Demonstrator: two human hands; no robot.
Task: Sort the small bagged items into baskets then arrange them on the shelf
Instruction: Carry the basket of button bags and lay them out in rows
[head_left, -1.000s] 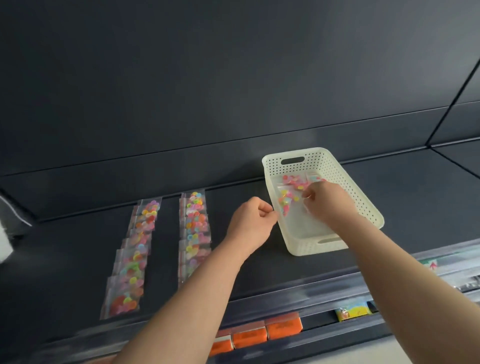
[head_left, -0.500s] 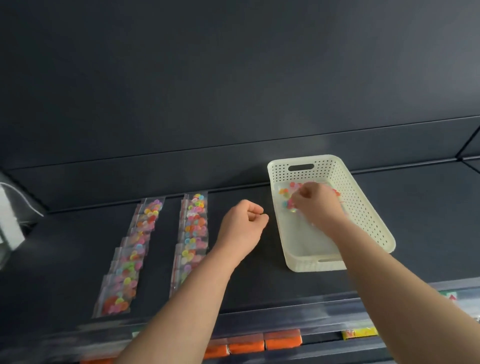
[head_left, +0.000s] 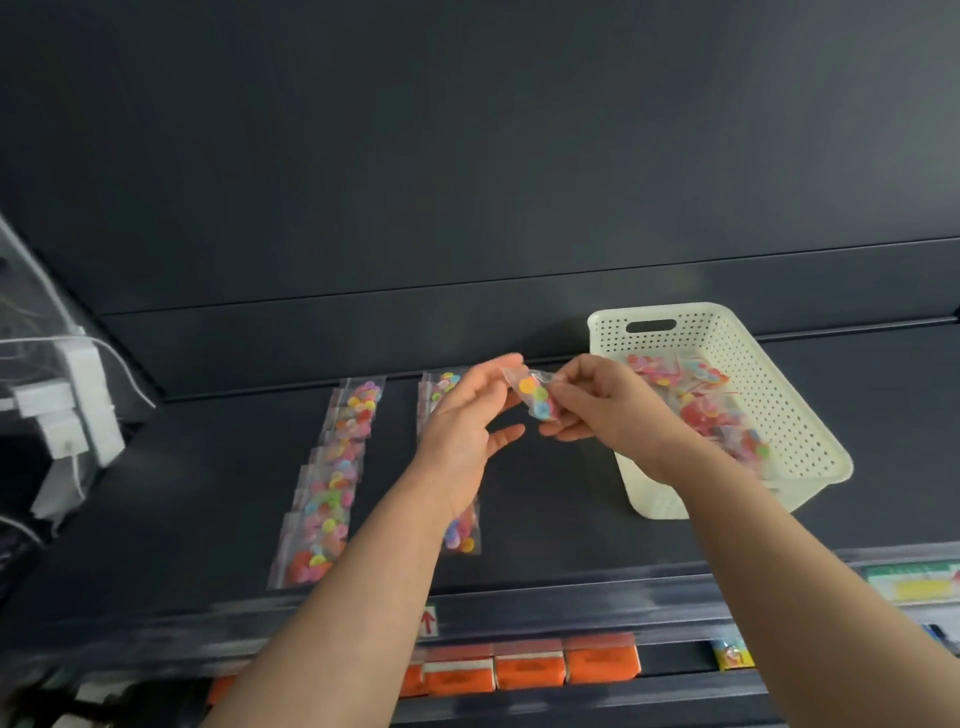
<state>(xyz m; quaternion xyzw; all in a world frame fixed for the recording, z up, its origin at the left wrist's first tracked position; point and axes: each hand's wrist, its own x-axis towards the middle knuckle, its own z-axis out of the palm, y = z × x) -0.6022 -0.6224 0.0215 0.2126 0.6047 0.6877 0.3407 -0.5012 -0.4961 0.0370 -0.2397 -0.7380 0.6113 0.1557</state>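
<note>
Pinching a small bag of coloured buttons with the right hand, thumb and fingertips curled on the bag's right end. Holding it up off the shelf, just left of that hand's knuckles. Reaching in with the left hand, fingers straight and spread, thumb below, gripping nothing. Cannot tell whether there is contact with the bag's left corner.

Looks very light: thin clear film, soft and crinkly, with hard little discs loose inside. Likely to sag and slump its load toward the lower end. Best taken by the flat sealed margin at one end, or lightly across both faces, not by the bulging middle. Slick film, so calls for a firm pinch rather than a loose one. Little fear of breakage, more of slipping out or folding over.

To the right of the right hand, beyond its wrist: a white perforated basket with more such bags heaped loose inside. Below and left of the left hand: two rows of bags laid overlapping on the shelf. Nearer row partly under that forearm, farther row well to its left. Judging by this, midway through arranging, with a fair heap left to lay out.
</note>
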